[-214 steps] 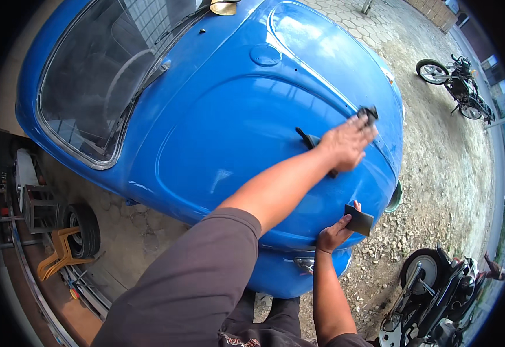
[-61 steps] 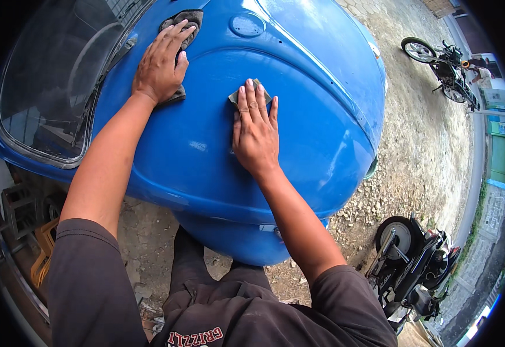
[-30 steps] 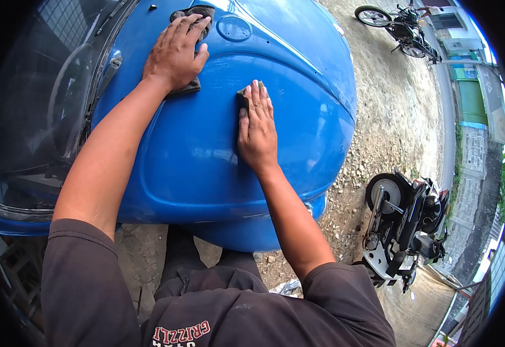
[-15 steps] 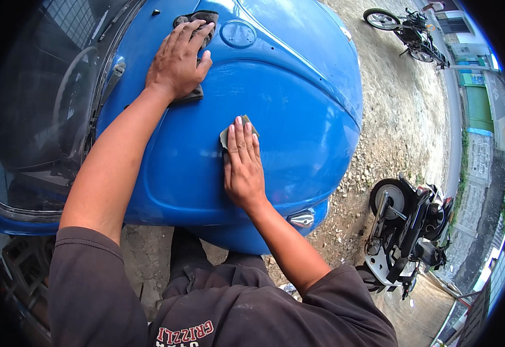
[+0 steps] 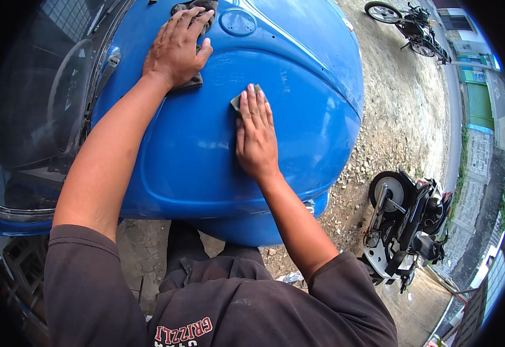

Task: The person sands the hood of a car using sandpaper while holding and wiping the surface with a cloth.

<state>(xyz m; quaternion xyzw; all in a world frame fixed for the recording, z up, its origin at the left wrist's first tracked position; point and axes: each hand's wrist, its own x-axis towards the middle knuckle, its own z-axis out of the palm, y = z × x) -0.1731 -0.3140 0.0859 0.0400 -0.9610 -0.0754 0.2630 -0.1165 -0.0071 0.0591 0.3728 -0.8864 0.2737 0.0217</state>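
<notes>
A blue car hood (image 5: 206, 133) curves beneath both hands. Towards its far left part, my left hand (image 5: 174, 55) presses on a bunched dark grey cloth (image 5: 205, 22), fingers draped over it and thumb out to the side. My right hand (image 5: 257, 136) lies lower on the hood, its fingers close together. Under those fingertips is a small grey-green piece that looks like folded sandpaper (image 5: 237, 103), pinned against the paint; most of it is hidden. Pale, dull marks show on the hood near it. A round recess (image 5: 238, 22) sits just right of the cloth.
The windshield (image 5: 26, 110) and a wiper (image 5: 109, 69) border the hood at left. Beyond its right side is gravelly ground (image 5: 403, 104). One motorcycle (image 5: 417, 29) stands at the far right, and another (image 5: 406, 225) is parked closer.
My right hand has slid up and slightly right across the hood, taking the grey-green piece with it. The left hand keeps its place on the cloth. The view has shifted a little.
</notes>
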